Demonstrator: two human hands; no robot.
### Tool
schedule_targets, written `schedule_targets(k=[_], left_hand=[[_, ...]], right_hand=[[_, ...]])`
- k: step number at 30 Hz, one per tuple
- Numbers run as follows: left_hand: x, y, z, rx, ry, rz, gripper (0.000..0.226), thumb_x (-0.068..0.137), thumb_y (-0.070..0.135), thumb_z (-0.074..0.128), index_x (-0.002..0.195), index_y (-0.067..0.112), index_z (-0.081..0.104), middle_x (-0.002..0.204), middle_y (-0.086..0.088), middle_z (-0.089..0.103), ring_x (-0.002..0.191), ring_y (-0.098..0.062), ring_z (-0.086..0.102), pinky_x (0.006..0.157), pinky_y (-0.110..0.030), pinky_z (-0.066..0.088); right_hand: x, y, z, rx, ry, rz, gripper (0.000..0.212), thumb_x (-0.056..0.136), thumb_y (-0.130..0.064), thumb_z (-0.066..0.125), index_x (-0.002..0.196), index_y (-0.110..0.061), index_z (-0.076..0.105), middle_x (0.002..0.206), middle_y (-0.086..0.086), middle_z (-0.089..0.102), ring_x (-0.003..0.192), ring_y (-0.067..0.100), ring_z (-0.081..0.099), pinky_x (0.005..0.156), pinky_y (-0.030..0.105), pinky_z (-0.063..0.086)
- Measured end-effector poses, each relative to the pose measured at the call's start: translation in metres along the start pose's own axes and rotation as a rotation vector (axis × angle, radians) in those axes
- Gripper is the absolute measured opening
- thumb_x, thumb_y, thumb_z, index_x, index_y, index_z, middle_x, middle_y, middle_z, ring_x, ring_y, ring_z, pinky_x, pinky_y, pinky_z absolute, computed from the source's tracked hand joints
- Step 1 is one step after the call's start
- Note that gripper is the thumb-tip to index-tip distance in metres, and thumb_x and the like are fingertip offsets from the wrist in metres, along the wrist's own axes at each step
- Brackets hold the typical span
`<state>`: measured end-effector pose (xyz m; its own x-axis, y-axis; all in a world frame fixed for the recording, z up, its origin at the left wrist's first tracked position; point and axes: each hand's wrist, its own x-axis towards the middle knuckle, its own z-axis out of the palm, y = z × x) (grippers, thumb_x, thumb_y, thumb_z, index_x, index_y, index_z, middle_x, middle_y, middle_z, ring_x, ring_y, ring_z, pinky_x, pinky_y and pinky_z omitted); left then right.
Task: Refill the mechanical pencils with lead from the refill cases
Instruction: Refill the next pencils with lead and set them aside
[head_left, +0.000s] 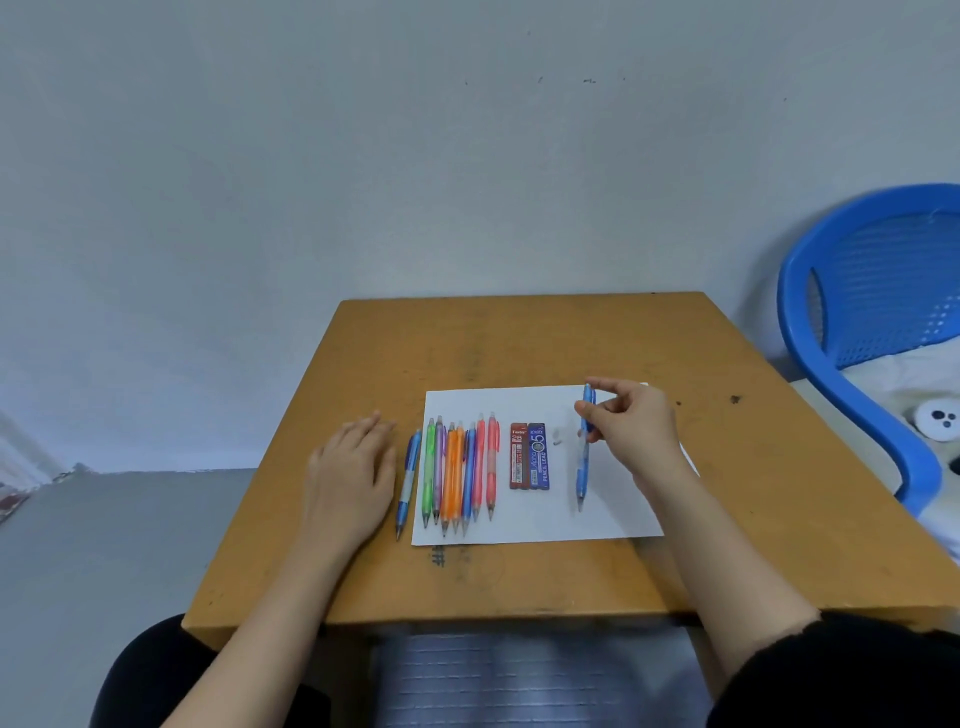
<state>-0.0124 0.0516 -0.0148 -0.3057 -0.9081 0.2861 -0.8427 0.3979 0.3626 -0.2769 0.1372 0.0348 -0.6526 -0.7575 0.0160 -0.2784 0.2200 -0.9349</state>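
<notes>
A white sheet of paper (540, 512) lies on the wooden table (519, 343). Several coloured mechanical pencils (460, 470) lie side by side on the sheet's left part, tips toward me. One more blue pencil (408, 483) lies just off the sheet's left edge. A red lead refill case (518, 456) and a blue lead refill case (538, 456) lie together in the middle. My right hand (636, 426) pinches the upper part of a blue pencil (583, 467), which points tip-down at the paper. My left hand (350, 467) rests flat on the table beside the lone blue pencil.
A blue plastic chair (862, 312) stands at the table's right, with white cloth and a small round white object (937, 422) on its seat. A plain wall rises behind the table. My lap shows under the table's near edge.
</notes>
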Motion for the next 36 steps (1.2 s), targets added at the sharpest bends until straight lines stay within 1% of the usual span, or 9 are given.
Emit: schedule_targets(k=[3, 5, 10, 15, 20, 23, 27, 31, 36], left_hand=[[0.002, -0.001, 0.005, 0.051, -0.082, -0.007, 0.046, 0.100, 0.038, 0.041, 0.145, 0.026, 0.039, 0.156, 0.007, 0.027, 0.144, -0.014, 0.022, 0.115, -0.038, 0.020], [0.003, -0.002, 0.008, 0.044, -0.094, -0.041, 0.047, 0.100, 0.041, 0.042, 0.145, 0.025, 0.041, 0.157, 0.005, 0.026, 0.144, -0.015, 0.022, 0.116, -0.039, 0.019], [0.004, -0.004, 0.011, 0.027, -0.112, -0.087, 0.048, 0.099, 0.044, 0.040, 0.144, 0.025, 0.042, 0.154, 0.003, 0.033, 0.142, -0.016, 0.027, 0.114, -0.039, 0.022], [0.004, -0.005, 0.011, 0.046, -0.111, -0.090, 0.048, 0.100, 0.045, 0.039, 0.144, 0.026, 0.042, 0.153, 0.003, 0.034, 0.141, -0.016, 0.028, 0.114, -0.039, 0.023], [0.004, -0.006, 0.013, 0.048, -0.105, -0.087, 0.047, 0.099, 0.044, 0.040, 0.142, 0.025, 0.044, 0.152, 0.003, 0.037, 0.140, -0.016, 0.030, 0.114, -0.039, 0.023], [0.004, -0.006, 0.013, 0.049, -0.102, -0.084, 0.046, 0.100, 0.043, 0.040, 0.142, 0.024, 0.044, 0.151, 0.003, 0.038, 0.140, -0.015, 0.031, 0.114, -0.039, 0.024], [0.003, -0.005, 0.013, 0.041, -0.084, -0.078, 0.045, 0.099, 0.042, 0.042, 0.140, 0.023, 0.046, 0.150, 0.003, 0.040, 0.139, -0.015, 0.032, 0.113, -0.039, 0.025], [0.003, -0.006, 0.013, 0.045, -0.082, -0.077, 0.045, 0.099, 0.041, 0.042, 0.140, 0.023, 0.047, 0.150, 0.003, 0.040, 0.139, -0.015, 0.033, 0.113, -0.038, 0.025], [0.002, -0.006, 0.013, 0.039, -0.075, -0.069, 0.044, 0.099, 0.039, 0.042, 0.139, 0.022, 0.048, 0.148, 0.002, 0.042, 0.138, -0.015, 0.034, 0.112, -0.038, 0.026]], right_hand=[[0.002, 0.008, 0.001, -0.115, 0.000, 0.001, 0.031, 0.088, -0.016, 0.066, 0.119, -0.018, 0.063, 0.068, 0.002, 0.063, 0.058, 0.009, 0.062, 0.058, 0.018, 0.044], [0.004, 0.013, 0.003, -0.183, -0.019, 0.002, 0.032, 0.089, -0.018, 0.065, 0.120, -0.019, 0.062, 0.073, 0.002, 0.065, 0.059, 0.009, 0.061, 0.058, 0.016, 0.042], [0.010, 0.019, 0.011, -0.281, -0.055, 0.032, 0.037, 0.088, -0.022, 0.066, 0.125, -0.020, 0.061, 0.082, 0.003, 0.066, 0.070, 0.014, 0.061, 0.073, 0.026, 0.051], [0.010, 0.023, 0.017, -0.318, -0.085, 0.035, 0.038, 0.087, -0.023, 0.068, 0.124, -0.018, 0.062, 0.083, 0.003, 0.065, 0.074, 0.017, 0.062, 0.078, 0.031, 0.054], [0.010, 0.023, 0.018, -0.340, -0.092, 0.039, 0.037, 0.087, -0.024, 0.068, 0.123, -0.018, 0.062, 0.076, 0.001, 0.064, 0.063, 0.013, 0.058, 0.071, 0.026, 0.052], [0.009, 0.024, 0.019, -0.346, -0.100, 0.040, 0.036, 0.087, -0.023, 0.067, 0.123, -0.018, 0.062, 0.072, -0.001, 0.062, 0.058, 0.011, 0.058, 0.070, 0.026, 0.054], [0.007, 0.024, 0.018, -0.322, -0.109, 0.032, 0.037, 0.087, -0.023, 0.068, 0.123, -0.017, 0.062, 0.072, -0.001, 0.062, 0.056, 0.011, 0.059, 0.065, 0.023, 0.053], [0.005, 0.022, 0.015, -0.275, -0.106, 0.021, 0.032, 0.087, -0.025, 0.068, 0.117, -0.017, 0.064, 0.072, 0.000, 0.064, 0.050, 0.012, 0.060, 0.058, 0.018, 0.048], [0.007, 0.015, 0.006, -0.295, -0.051, -0.032, 0.022, 0.092, -0.023, 0.060, 0.112, -0.018, 0.066, 0.077, 0.001, 0.065, 0.056, 0.011, 0.061, 0.055, 0.016, 0.043]])
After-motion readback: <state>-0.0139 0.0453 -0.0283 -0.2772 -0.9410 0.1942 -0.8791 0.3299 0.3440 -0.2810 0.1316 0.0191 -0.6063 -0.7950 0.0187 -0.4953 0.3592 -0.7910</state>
